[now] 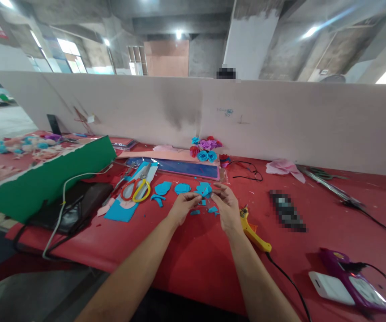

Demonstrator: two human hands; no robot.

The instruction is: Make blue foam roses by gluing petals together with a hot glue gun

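Between my two hands is a blue paper flower (203,189), pinched from both sides just above the red table. My left hand (182,206) has its thumb and fingers closed at the flower's left edge. On the other side, my right hand (225,205) grips its right edge, with the fingers partly curled behind. To the left lie blue cut-out petals (182,188) in a small stack, another blue stack (163,188) and a curved blue scrap (158,199). Small blue scraps (212,209) lie beneath the hands. A yellow glue gun (254,232) rests beside my right forearm.
Scissors with red and yellow handles (141,190) lie on blue sheets (121,212). Finished flowers (207,150) stand by the white partition (280,120). A green panel (55,172) and black bag (75,205) are left; a purple power strip (357,284) and cords are right.
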